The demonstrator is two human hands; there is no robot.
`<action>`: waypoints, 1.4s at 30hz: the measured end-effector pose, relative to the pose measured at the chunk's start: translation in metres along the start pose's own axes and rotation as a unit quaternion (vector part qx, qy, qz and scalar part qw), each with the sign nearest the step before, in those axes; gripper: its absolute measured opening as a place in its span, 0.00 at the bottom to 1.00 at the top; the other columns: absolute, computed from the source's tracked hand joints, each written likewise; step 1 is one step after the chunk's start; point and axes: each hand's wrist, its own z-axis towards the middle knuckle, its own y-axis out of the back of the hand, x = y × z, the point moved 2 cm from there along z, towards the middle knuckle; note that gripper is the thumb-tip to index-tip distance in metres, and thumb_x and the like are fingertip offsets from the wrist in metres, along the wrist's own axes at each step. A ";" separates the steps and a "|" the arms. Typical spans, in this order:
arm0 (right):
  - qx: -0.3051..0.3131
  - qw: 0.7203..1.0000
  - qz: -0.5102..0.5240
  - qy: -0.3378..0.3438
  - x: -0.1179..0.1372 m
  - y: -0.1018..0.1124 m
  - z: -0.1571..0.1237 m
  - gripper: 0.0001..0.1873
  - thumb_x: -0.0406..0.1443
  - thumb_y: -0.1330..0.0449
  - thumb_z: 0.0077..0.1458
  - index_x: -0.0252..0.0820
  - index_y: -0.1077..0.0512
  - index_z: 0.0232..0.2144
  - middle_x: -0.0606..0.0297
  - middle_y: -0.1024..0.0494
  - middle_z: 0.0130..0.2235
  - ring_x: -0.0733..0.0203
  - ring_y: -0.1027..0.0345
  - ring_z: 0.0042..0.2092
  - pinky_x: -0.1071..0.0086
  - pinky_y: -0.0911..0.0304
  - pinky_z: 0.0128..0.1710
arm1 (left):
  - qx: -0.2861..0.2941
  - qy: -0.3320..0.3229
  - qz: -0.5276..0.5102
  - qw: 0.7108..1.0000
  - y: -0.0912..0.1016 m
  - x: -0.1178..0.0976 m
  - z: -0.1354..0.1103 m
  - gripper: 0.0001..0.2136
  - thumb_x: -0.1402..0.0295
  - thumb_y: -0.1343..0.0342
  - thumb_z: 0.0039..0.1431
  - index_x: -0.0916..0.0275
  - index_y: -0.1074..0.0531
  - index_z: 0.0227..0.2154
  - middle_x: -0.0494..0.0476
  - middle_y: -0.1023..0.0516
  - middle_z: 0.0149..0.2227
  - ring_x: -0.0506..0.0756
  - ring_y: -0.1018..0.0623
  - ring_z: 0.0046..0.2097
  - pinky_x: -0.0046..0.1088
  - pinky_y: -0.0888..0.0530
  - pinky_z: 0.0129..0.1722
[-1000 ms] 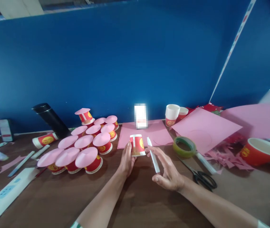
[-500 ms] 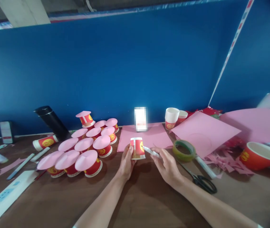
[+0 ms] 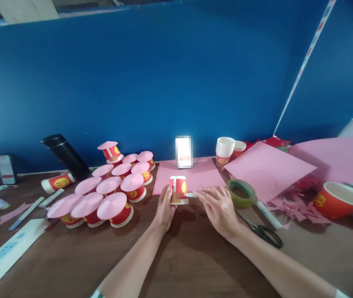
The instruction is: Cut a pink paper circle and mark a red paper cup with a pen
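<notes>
My left hand (image 3: 165,207) is closed around the left side of a red paper cup (image 3: 179,191), held upside down just above the table. A vertical white strip and a yellow emblem show on the cup's side. My right hand (image 3: 218,207) grips a slim white pen-like tool (image 3: 191,195), whose tip meets the cup's right side low down; fingers hide most of it, so its exact kind is unclear. To the left stand several upturned red cups (image 3: 134,193) topped with pink paper cones (image 3: 112,205).
Pink paper sheets (image 3: 160,176) lie behind my hands, with a blurred-out bright phone-like object (image 3: 183,152) above. On the right are green tape (image 3: 241,193), scissors (image 3: 265,234), pink scraps (image 3: 297,213) and a large red paper cup (image 3: 342,203). A black flask (image 3: 66,157) leans at left.
My right hand has turned flatter, and the tool has shifted lower on the cup, now nearly level. The left hand keeps its hold on the cup. The whole view has shifted slightly.
</notes>
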 end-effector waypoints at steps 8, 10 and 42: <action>0.000 1.000 0.004 0.009 0.000 -0.001 -0.002 0.16 0.31 0.48 0.58 0.52 0.29 0.46 0.63 0.25 0.39 0.58 0.36 0.40 0.63 0.44 0.42 | -0.008 0.015 0.010 1.000 -0.004 -0.002 -0.003 0.15 0.55 0.45 0.50 0.59 0.32 0.36 0.51 0.26 0.33 0.50 0.26 0.33 0.25 0.32 0.33; 0.000 1.000 0.003 0.006 0.000 -0.001 -0.002 0.15 0.31 0.48 0.58 0.52 0.29 0.46 0.63 0.25 0.39 0.58 0.36 0.41 0.63 0.43 0.41 | -0.001 0.014 0.016 1.000 -0.004 -0.003 -0.003 0.14 0.55 0.45 0.51 0.59 0.32 0.36 0.50 0.26 0.33 0.50 0.26 0.33 0.25 0.31 0.33; 0.020 1.000 -0.006 0.018 0.003 -0.001 -0.002 0.18 0.30 0.48 0.58 0.53 0.31 0.48 0.63 0.26 0.40 0.57 0.37 0.41 0.64 0.43 0.40 | 0.002 0.001 0.023 1.000 -0.004 -0.001 -0.004 0.13 0.58 0.46 0.53 0.58 0.32 0.39 0.53 0.27 0.36 0.52 0.26 0.36 0.26 0.30 0.35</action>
